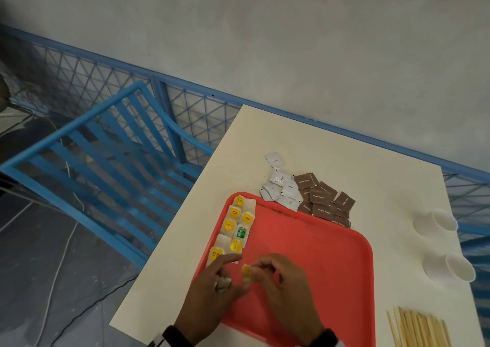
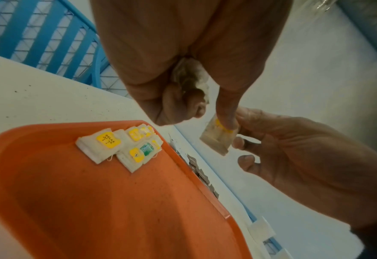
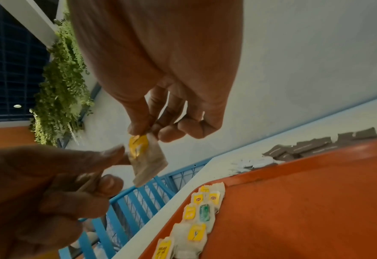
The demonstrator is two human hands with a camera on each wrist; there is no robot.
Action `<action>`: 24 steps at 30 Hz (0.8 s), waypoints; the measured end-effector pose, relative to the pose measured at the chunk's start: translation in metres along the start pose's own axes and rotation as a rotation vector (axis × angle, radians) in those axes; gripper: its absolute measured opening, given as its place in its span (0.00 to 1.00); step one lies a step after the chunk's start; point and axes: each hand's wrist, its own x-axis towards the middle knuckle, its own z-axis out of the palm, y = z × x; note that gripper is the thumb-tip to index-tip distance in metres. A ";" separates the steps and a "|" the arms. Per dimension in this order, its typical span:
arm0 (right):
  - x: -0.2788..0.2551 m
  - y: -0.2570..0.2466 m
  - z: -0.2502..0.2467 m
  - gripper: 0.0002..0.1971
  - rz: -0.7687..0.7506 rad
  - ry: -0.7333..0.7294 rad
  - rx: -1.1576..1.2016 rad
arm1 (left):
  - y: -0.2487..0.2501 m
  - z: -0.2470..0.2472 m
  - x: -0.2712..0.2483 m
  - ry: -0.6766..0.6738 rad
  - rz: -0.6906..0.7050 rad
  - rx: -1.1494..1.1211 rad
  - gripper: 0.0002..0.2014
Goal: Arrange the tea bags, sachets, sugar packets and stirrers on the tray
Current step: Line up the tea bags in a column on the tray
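A red tray [image 1: 305,254] lies on the white table [image 1: 344,148]. Tea bags with yellow tags and one green tag [image 1: 234,224] lie in two columns along its left edge. Over the tray's near left corner my right hand [image 1: 267,267] pinches a yellow-tagged tea bag [image 1: 247,272] by its top, hanging clear in the right wrist view [image 3: 146,157]. My left hand [image 1: 225,266] grips spare tea bags [image 2: 190,77] in its curled fingers, and one of its fingertips touches the hanging bag [image 2: 216,140]. White sachets [image 1: 279,185] and brown sugar packets [image 1: 323,201] are heaped beyond the tray. Wooden stirrers [image 1: 419,328] lie at the near right.
Two white paper cups [image 1: 434,224] [image 1: 448,267] lie on their sides at the table's right edge. A blue slatted chair [image 1: 106,148] stands left of the table, with a blue mesh fence behind. The table's left edge runs close beside the tray.
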 end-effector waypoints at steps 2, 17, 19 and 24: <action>0.000 0.000 0.008 0.03 0.034 -0.021 0.049 | 0.003 -0.002 0.003 -0.014 0.039 0.036 0.11; 0.017 0.065 0.086 0.07 0.590 -0.049 0.148 | -0.052 -0.058 0.009 -0.148 -0.447 -0.181 0.10; 0.023 0.070 0.095 0.09 0.607 -0.026 0.140 | -0.049 -0.066 0.009 -0.106 -0.522 -0.335 0.14; 0.034 0.070 0.106 0.11 0.652 0.077 -0.013 | -0.044 -0.072 0.015 -0.069 -0.601 -0.574 0.16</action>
